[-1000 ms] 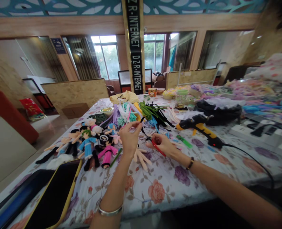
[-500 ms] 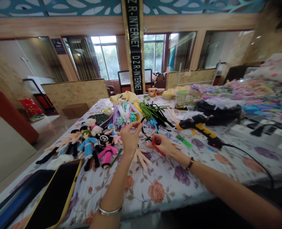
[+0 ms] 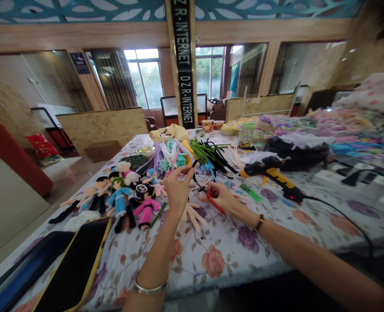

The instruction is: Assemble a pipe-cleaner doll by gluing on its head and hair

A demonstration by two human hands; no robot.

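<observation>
My left hand (image 3: 176, 187) is raised over the flowered tablecloth (image 3: 224, 251), its fingertips pinched on a black pipe cleaner (image 3: 195, 175). My right hand (image 3: 222, 196) is closed around red-handled scissors (image 3: 215, 202), close to the other end of that black strand. A pale doll body (image 3: 192, 214) lies on the cloth just below both hands. Left of them lie several finished pipe-cleaner dolls (image 3: 127, 195). A heap of coloured pipe cleaners (image 3: 192, 154) sits behind the hands.
A yellow and black glue gun (image 3: 272, 171) with its cord lies to the right. A yellow-edged tablet (image 3: 75, 266) rests at the near left corner. A black bag (image 3: 298, 149) and piles of colourful craft material (image 3: 357, 125) fill the right and back.
Both hands stay almost still; the left fingers shift slightly on the black pipe cleaner.
</observation>
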